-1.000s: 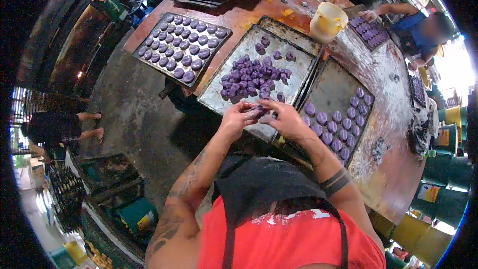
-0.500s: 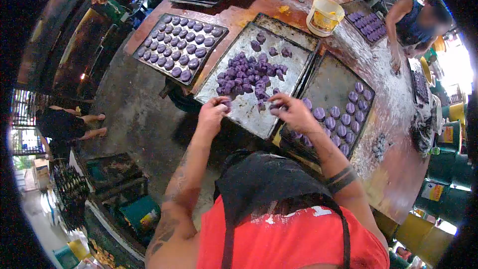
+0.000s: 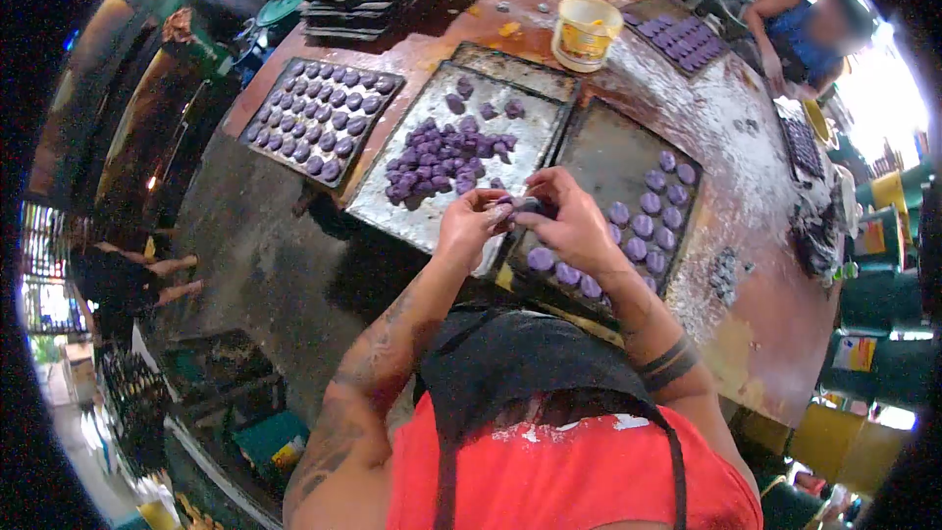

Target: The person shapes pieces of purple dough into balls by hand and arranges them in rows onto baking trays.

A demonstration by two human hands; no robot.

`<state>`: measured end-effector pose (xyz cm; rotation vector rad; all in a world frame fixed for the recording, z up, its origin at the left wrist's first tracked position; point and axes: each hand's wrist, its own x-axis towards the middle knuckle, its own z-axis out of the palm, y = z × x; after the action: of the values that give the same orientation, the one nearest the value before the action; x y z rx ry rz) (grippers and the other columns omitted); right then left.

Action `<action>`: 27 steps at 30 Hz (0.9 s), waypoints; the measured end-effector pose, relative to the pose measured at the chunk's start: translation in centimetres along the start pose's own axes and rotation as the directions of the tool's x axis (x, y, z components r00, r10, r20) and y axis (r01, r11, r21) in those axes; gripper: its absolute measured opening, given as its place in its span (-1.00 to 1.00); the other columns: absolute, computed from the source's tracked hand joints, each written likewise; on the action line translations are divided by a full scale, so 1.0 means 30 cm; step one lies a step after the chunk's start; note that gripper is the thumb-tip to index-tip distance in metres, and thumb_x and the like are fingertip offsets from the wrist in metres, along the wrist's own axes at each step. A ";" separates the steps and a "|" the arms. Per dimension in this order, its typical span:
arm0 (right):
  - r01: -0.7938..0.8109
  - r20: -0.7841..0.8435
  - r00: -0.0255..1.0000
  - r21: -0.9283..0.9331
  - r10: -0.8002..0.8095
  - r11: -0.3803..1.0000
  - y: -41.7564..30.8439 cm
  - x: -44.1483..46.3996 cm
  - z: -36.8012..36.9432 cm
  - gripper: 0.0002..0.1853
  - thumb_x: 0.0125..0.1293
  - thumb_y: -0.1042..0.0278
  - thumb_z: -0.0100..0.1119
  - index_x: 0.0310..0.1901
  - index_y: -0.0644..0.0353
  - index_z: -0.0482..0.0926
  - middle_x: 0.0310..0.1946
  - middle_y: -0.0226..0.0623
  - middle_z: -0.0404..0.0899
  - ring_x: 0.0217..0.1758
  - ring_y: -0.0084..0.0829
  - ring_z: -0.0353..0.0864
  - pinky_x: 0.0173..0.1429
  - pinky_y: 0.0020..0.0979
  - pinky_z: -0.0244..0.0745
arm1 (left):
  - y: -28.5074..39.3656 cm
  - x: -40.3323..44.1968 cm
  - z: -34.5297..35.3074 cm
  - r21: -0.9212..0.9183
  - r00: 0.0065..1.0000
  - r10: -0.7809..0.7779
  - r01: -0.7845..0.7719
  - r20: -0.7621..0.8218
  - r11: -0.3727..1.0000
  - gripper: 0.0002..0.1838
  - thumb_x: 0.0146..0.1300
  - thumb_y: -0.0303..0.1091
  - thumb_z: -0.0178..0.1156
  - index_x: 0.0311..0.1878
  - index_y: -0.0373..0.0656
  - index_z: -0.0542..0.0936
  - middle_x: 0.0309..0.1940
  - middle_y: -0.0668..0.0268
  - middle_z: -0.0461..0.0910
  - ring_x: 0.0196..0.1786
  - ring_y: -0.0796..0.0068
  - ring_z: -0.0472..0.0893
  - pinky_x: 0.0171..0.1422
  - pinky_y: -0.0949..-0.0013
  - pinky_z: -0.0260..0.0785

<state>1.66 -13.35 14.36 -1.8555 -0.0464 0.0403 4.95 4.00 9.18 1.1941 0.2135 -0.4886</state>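
Note:
My left hand [image 3: 473, 228] is closed in a pinch on a small purple dough piece [image 3: 506, 202], above the near edge of the middle tray. Almost touching it, my right hand [image 3: 571, 224] has its thumb and fingers closed around a dark greyish-purple lump [image 3: 530, 206], too blurred to name surely. Beyond both hands, a heap of purple dough pieces [image 3: 432, 159] lies on the floured middle tray [image 3: 378, 206], with a few loose pieces behind it. Under and beside my right hand, the dark right tray [image 3: 599, 152] carries rows of round, flattened purple pieces [image 3: 643, 226].
On the left, another tray [image 3: 345, 159] is filled with purple rounds. A white bucket [image 3: 586, 34] stands behind the trays, and stacked trays [image 3: 343, 20] lie at the back. Across the floured table, a co-worker [image 3: 800, 39] is near more trays. Another person [image 3: 113, 275] is at far left.
My hands have come together from apart, both shifting to meet near the middle tray's right front corner. The view has turned slightly, so the trays and bucket appear further left.

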 end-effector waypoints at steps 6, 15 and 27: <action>0.220 -0.069 0.959 -0.438 -0.276 0.872 0.100 -0.069 -0.109 -0.62 0.06 0.46 0.29 -0.01 0.17 0.62 -0.24 -0.10 0.58 -0.06 -0.07 0.59 0.11 -0.19 0.52 | -0.040 -0.007 0.181 -0.182 0.967 -0.106 0.150 0.232 0.972 -0.68 0.34 -0.56 0.16 0.15 -0.38 0.48 -0.04 0.22 0.58 -0.07 0.48 0.62 -0.03 0.47 0.54; -0.042 -0.242 0.968 0.113 0.068 0.993 0.114 -0.172 -0.345 -0.70 0.21 0.38 0.36 -0.04 0.21 0.60 -0.20 -0.23 0.67 -0.14 -0.38 0.63 0.01 -0.37 0.55 | -0.015 -0.040 0.440 -0.102 0.940 -0.004 0.041 0.340 0.994 -0.72 0.27 -0.56 0.25 0.05 -0.34 0.58 -0.12 0.25 0.63 -0.14 0.50 0.62 -0.03 0.45 0.50; 0.097 -0.469 0.820 -0.449 -0.327 0.888 0.065 -0.195 -0.372 -0.65 0.13 0.52 0.27 0.00 0.13 0.64 0.07 -0.16 0.59 0.09 -0.10 0.60 0.14 -0.27 0.54 | -0.047 0.019 0.556 -0.186 0.956 -0.035 0.092 0.291 0.978 -0.68 0.36 -0.51 0.19 0.15 -0.33 0.44 -0.03 0.16 0.58 -0.09 0.38 0.66 0.05 0.35 0.59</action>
<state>-3.58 -24.91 15.64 -2.2059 0.1339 -0.7038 3.20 -12.01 13.83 0.9122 0.0495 -0.6746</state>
